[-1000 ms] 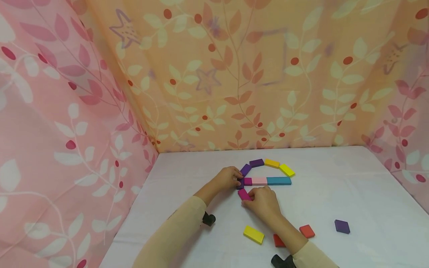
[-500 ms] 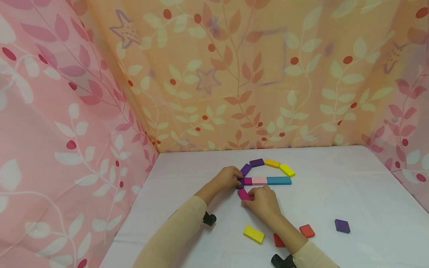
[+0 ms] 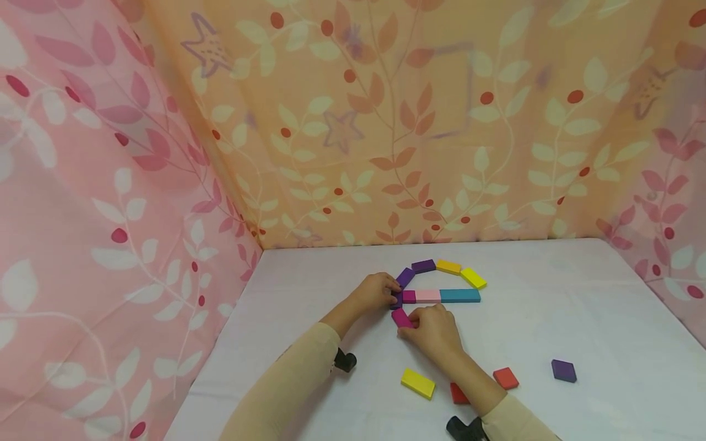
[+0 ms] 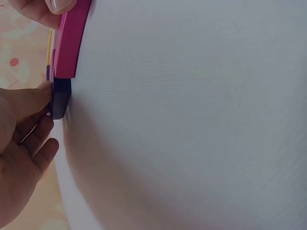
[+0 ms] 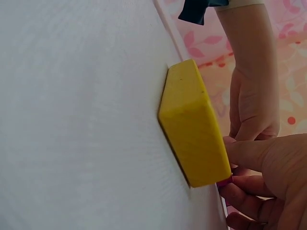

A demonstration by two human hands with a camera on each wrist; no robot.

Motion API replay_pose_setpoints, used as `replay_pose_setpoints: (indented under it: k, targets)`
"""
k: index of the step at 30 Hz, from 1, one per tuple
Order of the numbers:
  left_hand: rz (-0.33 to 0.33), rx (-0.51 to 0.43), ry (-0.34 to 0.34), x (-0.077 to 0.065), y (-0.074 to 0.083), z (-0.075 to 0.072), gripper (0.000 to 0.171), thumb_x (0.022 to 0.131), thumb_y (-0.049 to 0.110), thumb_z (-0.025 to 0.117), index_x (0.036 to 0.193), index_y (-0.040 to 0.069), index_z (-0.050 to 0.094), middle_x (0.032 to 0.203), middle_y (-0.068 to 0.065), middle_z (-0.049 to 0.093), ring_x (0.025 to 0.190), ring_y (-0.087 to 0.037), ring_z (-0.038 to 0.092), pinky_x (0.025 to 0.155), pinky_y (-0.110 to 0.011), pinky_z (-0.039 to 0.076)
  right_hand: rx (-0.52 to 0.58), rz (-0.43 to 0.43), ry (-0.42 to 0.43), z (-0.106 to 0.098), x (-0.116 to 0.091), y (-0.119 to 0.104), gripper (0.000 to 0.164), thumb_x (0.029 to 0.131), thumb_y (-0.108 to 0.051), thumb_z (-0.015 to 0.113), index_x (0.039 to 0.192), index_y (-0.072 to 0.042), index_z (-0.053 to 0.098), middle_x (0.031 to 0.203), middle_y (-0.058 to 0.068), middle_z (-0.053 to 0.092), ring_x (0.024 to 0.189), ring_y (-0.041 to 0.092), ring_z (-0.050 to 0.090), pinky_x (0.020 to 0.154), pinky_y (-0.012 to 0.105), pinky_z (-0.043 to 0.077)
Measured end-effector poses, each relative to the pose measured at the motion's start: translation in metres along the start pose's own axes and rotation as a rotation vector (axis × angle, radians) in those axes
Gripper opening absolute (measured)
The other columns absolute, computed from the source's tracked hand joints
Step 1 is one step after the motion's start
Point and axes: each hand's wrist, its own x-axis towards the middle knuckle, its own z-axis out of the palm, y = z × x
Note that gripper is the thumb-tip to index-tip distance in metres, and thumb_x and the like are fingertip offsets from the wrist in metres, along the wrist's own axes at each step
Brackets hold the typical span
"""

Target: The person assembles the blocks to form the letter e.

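Note:
My left hand (image 3: 375,292) pinches a dark purple block (image 4: 61,98) at the left side of a curved row of flat blocks. Just below it, my right hand (image 3: 436,331) pinches a magenta block (image 3: 401,318), whose upper end meets the purple one in the left wrist view. Upward and to the right, the curve runs through a purple block (image 3: 405,278), another purple block (image 3: 423,266), an orange-yellow block (image 3: 448,267) and a yellow block (image 3: 474,278). Inside it lies a straight line of a small magenta block (image 3: 409,297), a pink block (image 3: 428,296) and a blue block (image 3: 460,296).
On the white-covered table (image 3: 551,318), a loose yellow block (image 3: 418,384) lies nearer the front. A red block (image 3: 459,394) is partly behind my right forearm, with another red block (image 3: 505,378) beyond it. A purple block (image 3: 564,370) sits farther right. Patterned curtains (image 3: 353,122) surround the table.

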Motion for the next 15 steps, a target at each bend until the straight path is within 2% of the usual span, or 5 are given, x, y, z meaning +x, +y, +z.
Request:
replay_pose_setpoints:
  k: [5, 10, 15]
  targets:
    - [0.024, -0.001, 0.012, -0.003, 0.001, 0.002, 0.023, 0.092, 0.012, 0.076, 0.114, 0.006, 0.078, 0.121, -0.003, 0.071, 0.119, -0.019, 0.063, 0.107, -0.032, 0.048, 0.002, 0.007, 0.000, 0.000, -0.001, 0.001, 0.038, 0.074, -0.043, 0.091, 0.096, -0.014, 0.081, 0.069, -0.007, 0.060, 0.087, 0.019, 0.051, 0.077, 0.036, 0.041]
    - [0.034, 0.038, 0.016, -0.007, 0.001, 0.003, 0.023, 0.093, 0.015, 0.077, 0.114, 0.008, 0.079, 0.121, -0.002, 0.071, 0.119, -0.019, 0.063, 0.107, -0.033, 0.047, 0.006, 0.003, -0.006, 0.000, -0.002, 0.000, 0.038, 0.074, -0.043, 0.092, 0.097, -0.014, 0.081, 0.070, -0.007, 0.061, 0.087, 0.019, 0.051, 0.076, 0.036, 0.041]
    - [0.045, 0.022, 0.043, -0.013, 0.003, 0.003, 0.023, 0.092, 0.017, 0.078, 0.114, 0.009, 0.078, 0.122, -0.001, 0.071, 0.120, -0.019, 0.063, 0.109, -0.034, 0.046, 0.000, -0.002, 0.001, 0.000, -0.001, 0.000, 0.039, 0.074, -0.044, 0.091, 0.098, -0.014, 0.081, 0.070, -0.007, 0.061, 0.087, 0.019, 0.051, 0.076, 0.036, 0.041]
